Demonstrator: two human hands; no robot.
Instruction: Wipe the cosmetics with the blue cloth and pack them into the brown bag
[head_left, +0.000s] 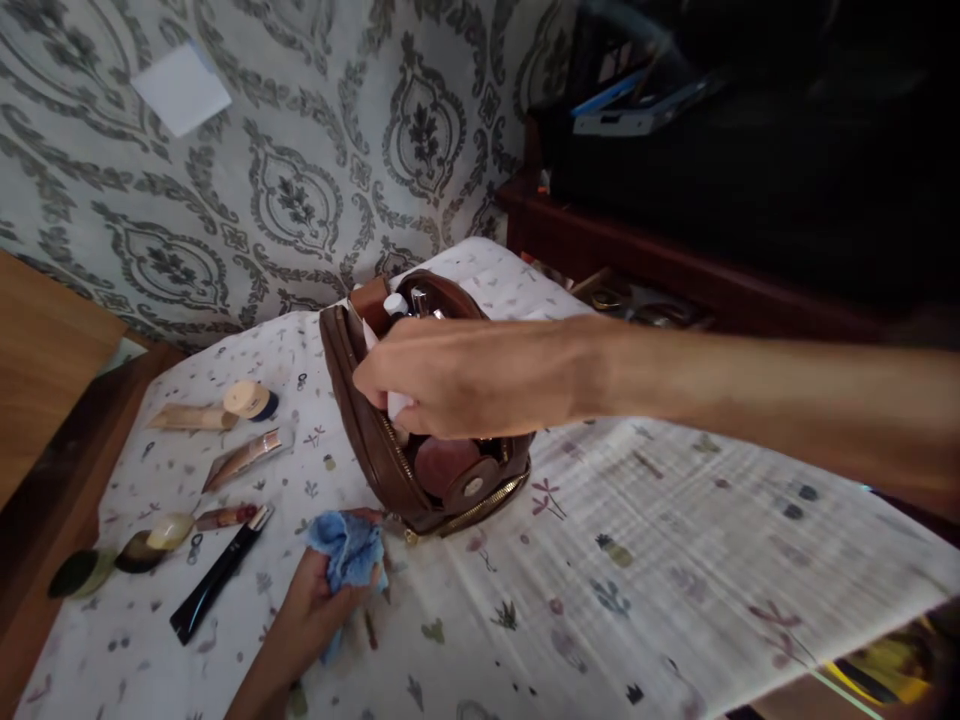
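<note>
A brown makeup bag [379, 455] with gold zips lies unzipped on the patterned cloth, tubes and bottles inside it. My right hand [465, 375] reaches across its opening, fingers closed around a white item [398, 404] that looks like a tube; my hand covers most of it. Behind the fingers a white bottle cap [395, 304] sticks up. A pinkish round thing [446, 465] shows at the bag's near end. In front of the bag, my left hand [319, 605] grips a crumpled blue cloth [349, 548].
On the left lie a black tube [217, 580], a lip gloss [225, 517], a clear-capped tube [244, 457], a beige tube [191, 416], a jar [250, 400] and round containers [82, 573]. Patterned wallpaper [300, 190] rises behind. At right is dark wooden furniture [600, 235].
</note>
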